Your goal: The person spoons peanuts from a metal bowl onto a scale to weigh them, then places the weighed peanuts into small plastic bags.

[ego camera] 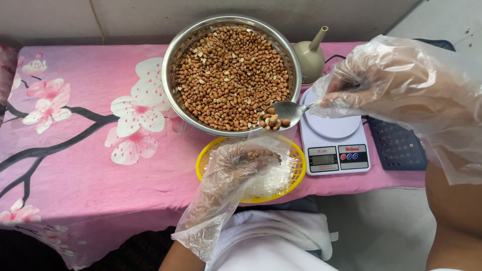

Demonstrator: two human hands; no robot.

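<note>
My right hand, in a loose clear plastic glove, holds a metal spoon loaded with several peanuts. The spoon hovers over the near rim of a large steel bowl full of peanuts. Just below it, my left hand, also gloved, holds open a small clear plastic bag with a few peanuts inside. The bag rests over a yellow plastic basket at the table's front edge.
A white digital kitchen scale sits right of the basket, under my right hand. A beige funnel stands behind it, and a dark perforated tray lies at the far right. The table wears a pink blossom-printed cloth. White cloth lies on my lap.
</note>
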